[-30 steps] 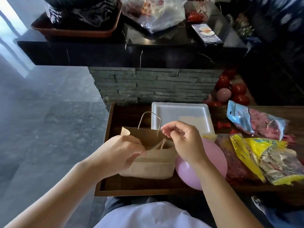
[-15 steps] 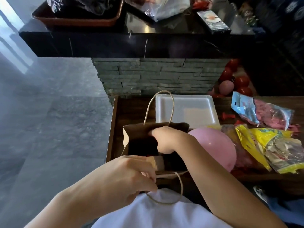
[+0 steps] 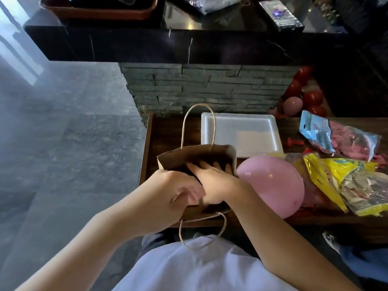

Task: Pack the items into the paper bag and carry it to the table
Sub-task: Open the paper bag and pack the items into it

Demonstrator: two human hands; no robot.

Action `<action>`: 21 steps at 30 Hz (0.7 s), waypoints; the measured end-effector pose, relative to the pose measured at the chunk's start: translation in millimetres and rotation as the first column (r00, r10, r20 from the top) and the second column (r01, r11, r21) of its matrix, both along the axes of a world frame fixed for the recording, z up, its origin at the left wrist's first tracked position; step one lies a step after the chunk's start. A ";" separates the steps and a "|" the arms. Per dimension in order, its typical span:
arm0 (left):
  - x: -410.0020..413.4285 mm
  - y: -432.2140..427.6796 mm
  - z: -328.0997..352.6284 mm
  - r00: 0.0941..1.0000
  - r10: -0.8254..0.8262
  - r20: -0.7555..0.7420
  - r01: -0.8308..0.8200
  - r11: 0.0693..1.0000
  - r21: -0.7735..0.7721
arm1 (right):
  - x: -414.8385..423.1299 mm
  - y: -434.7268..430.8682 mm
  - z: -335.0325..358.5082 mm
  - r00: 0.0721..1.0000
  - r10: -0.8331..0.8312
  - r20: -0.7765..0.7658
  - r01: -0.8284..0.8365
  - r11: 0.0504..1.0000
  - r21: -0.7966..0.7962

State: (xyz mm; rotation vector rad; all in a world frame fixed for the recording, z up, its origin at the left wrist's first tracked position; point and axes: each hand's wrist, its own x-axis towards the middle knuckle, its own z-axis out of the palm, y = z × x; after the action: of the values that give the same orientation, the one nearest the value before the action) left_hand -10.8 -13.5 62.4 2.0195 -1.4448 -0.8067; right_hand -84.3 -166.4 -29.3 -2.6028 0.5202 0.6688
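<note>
A brown paper bag (image 3: 168,159) with twine handles stands open on the low wooden table (image 3: 152,141). My left hand (image 3: 170,192) grips the bag's near rim. My right hand (image 3: 212,181) reaches into the bag's mouth with fingers spread flat against its inside. A pink inflated balloon (image 3: 273,185) lies just right of the bag. Further right lie a yellow packet (image 3: 344,181) and a blue-topped packet of pink balloons (image 3: 340,137).
A white foam tray (image 3: 239,133) lies behind the bag. Red and pink balloons (image 3: 302,97) sit on the floor at the back right. A black stone counter (image 3: 159,43) on a brick base overhangs the table's far side. Grey floor lies to the left.
The bag went from folded flat to standing open. My left hand moved to its near rim and my right hand went inside, spreading its fingers.
</note>
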 end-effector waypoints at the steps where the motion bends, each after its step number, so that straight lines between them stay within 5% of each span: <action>1: -2.3 -4.0 -4.0 0.996 -0.005 0.094 0.002 1.000 0.029 | -0.9 0.8 -1.1 1.000 -0.011 -0.008 0.011 1.000 0.010; 4: -20.0 -15.1 -35.5 0.903 -0.251 0.348 0.122 0.928 0.351 | -3.1 4.0 -3.0 0.997 -0.054 -0.056 0.056 0.998 0.038; 7: -33.5 -15.0 -59.8 0.799 -0.505 0.325 0.201 0.735 0.647 | 1.6 16.6 -5.3 0.993 0.068 -0.098 -0.068 0.998 0.013; 10: -31.3 -9.2 -79.4 0.867 -0.409 0.284 0.152 0.761 0.631 | 7.7 29.0 -10.8 0.970 0.120 -0.210 -0.105 0.991 0.081; 15: -28.5 -5.4 -86.8 0.883 -0.362 0.300 0.127 0.797 0.591 | 6.5 27.1 -17.6 0.985 0.068 -0.157 -0.068 0.998 0.006; 18: -24.6 -11.6 -86.9 0.904 -0.387 0.182 0.216 0.780 0.587 | 3.0 8.7 -7.6 0.992 -0.123 -0.020 0.124 0.992 0.002; 21: -22.8 -16.3 -87.4 0.896 -0.438 0.076 0.261 0.658 0.706 | -1.9 -4.4 2.6 0.944 -0.278 0.177 0.292 0.955 -0.057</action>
State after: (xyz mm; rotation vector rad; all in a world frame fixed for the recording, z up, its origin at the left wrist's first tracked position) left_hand -33.6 -29.8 -25.0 2.4593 -1.9239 -1.4881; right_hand -86.1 -170.9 -26.7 -2.5562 0.8656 0.3359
